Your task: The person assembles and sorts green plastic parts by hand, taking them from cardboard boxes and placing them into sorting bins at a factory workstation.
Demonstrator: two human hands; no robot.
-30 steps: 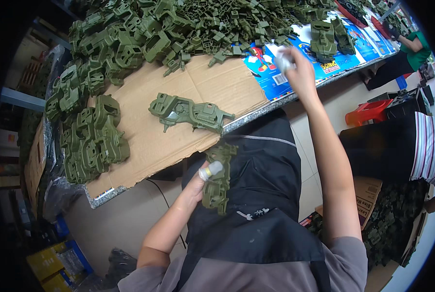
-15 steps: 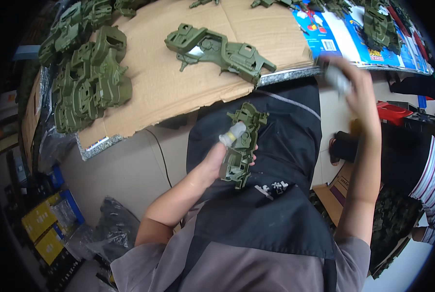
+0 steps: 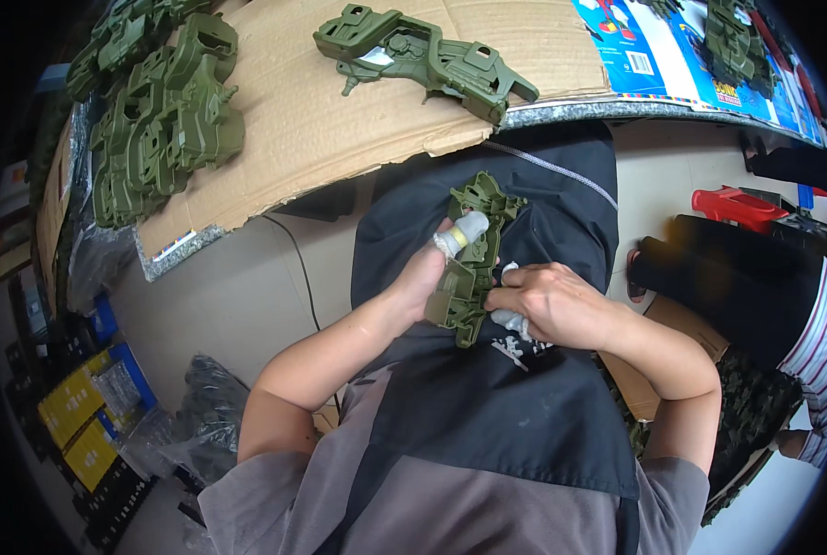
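Note:
My left hand (image 3: 427,264) is closed round a dark green moulded plastic toy-vehicle part (image 3: 476,259), held upright above my lap. The thumb wears a white wrap with a yellowish band and lies across the part. My right hand (image 3: 557,301) is at the part's lower right edge, fingers bent and drawn together, white wraps on some fingertips. What its fingers pinch, if anything, is hidden. Just below them, several small white pieces (image 3: 510,351) rest on my black apron (image 3: 487,407).
Another green part (image 3: 422,60) lies on the cardboard-covered table (image 3: 284,120), with a heap of green parts (image 3: 168,129) to the left. Printed blue sheets (image 3: 654,65) cover the table's right. A co-worker's striped sleeve (image 3: 820,361) and a red object (image 3: 737,208) are at the right.
My right hand has come down from the table's right edge to the held part. My left hand and the part have shifted slightly up and to the right in view.

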